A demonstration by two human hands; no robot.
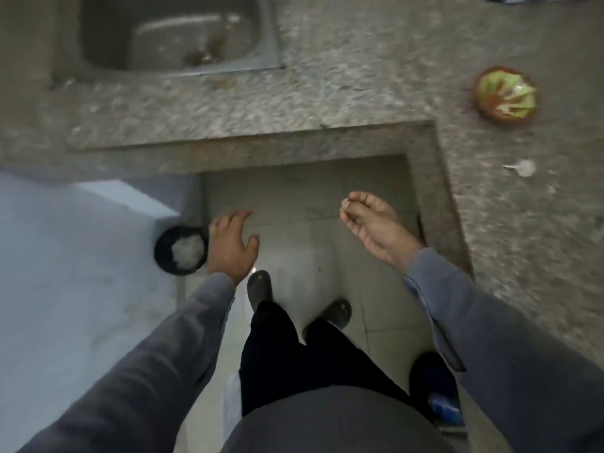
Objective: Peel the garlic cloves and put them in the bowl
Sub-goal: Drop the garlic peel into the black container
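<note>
The person stands in the inner corner of an L-shaped granite counter (343, 103), both grey-sleeved arms extended over the tiled floor (294, 197). The left hand (230, 245) is held palm down with fingers straight and spread, holding nothing, just beside a black bin (163, 253) on the floor that contains pale scraps. The right hand (369, 223) has its fingertips drawn together around something small and pale; motion blur prevents identification. A green and red patterned bowl (505, 94) sits on the counter's right section, well apart from both hands. A small white garlic piece (524, 167) lies nearer the counter edge. A steel sink (170, 31) occupies the upper left.
</note>
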